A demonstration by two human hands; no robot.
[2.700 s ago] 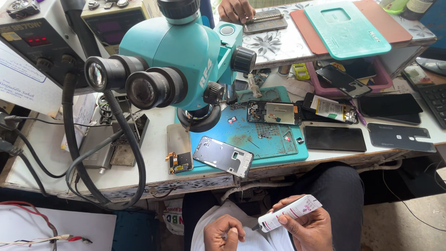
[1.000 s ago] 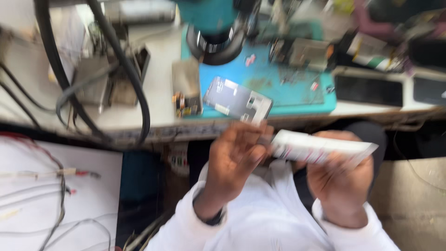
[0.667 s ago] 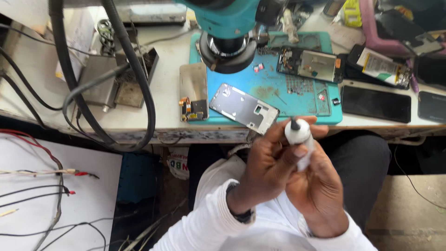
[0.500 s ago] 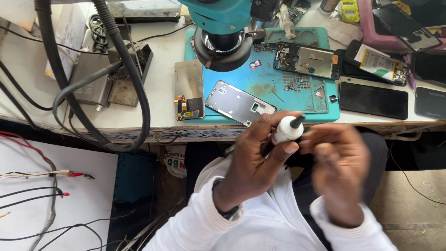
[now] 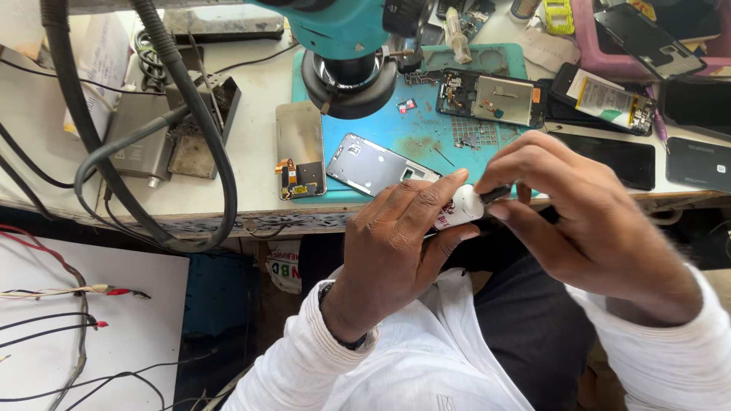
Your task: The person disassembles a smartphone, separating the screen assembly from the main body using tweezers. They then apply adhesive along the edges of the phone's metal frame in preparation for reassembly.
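Item in hand: a small white tube (image 5: 459, 211) with a dark cap (image 5: 495, 194), held in the air over the person's lap, just in front of the bench (image 5: 251, 205) edge and clear of it.

The left hand (image 5: 396, 243) wraps the tube body, fingers (image 5: 426, 199) curled around it and pressed to its side. The right hand (image 5: 586, 205) pinches the cap between thumb and fingertips. How far the cap sits on the nozzle cannot be told.

Handling judgement: the tube looks light and soft-walled, so it would likely yield and expel its contents under a hard squeeze. Hold is best taken near the stiffer shoulder below the nozzle, as the left hand does. The cap is small and could slip from the fingertips.

Surroundings: on the bench directly beyond the hands lies a teal work mat (image 5: 411, 129) carrying a bare silver phone frame (image 5: 377, 166) and an opened phone (image 5: 491, 99) with exposed boards. A teal microscope head (image 5: 350, 46) stands over the mat's rear left. A gold-coloured panel with a flex connector (image 5: 299, 148) lies at the mat's left edge. Several dark phones (image 5: 609, 156) lie to the right. Thick black cables (image 5: 190, 114) loop across the bench's left part.
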